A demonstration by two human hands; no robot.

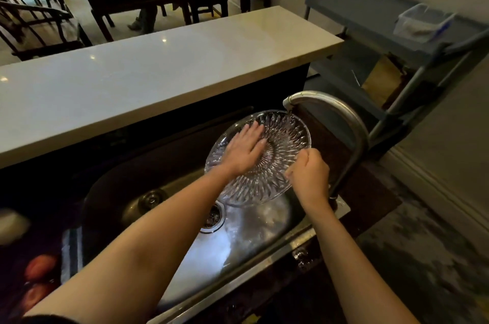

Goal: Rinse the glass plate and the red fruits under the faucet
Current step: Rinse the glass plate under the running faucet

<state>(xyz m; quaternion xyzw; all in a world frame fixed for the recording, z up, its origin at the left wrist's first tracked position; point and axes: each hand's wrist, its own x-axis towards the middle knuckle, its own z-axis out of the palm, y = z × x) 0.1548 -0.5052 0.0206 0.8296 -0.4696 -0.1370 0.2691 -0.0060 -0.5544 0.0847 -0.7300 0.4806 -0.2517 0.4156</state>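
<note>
Here the glass plate (275,162) is held tilted over the far right part of the sink (238,241), its upper rim tucked just under the mouth of the faucet (289,101), presumably so that water can run down the patterned face and drain into the basin rather than pool. The right hand (309,178) is closed on the plate's right rim, fingers curled around the edge, carrying the weight and setting the angle. The left hand (244,150) lies flat on the face of the plate with fingers spread and extended, gripping nothing, a pose that suits rubbing the surface while the other hand steadies it. Whether water is actually flowing is hard to tell in this dim view, though the sink floor near the drain (213,216) looks wet. The red fruits (39,281) sit well apart from the plate, on the dark counter by the sink's near left corner, blurred and unwashed by the look of it, so the plate comes first and the fruit is still to be done.
</note>
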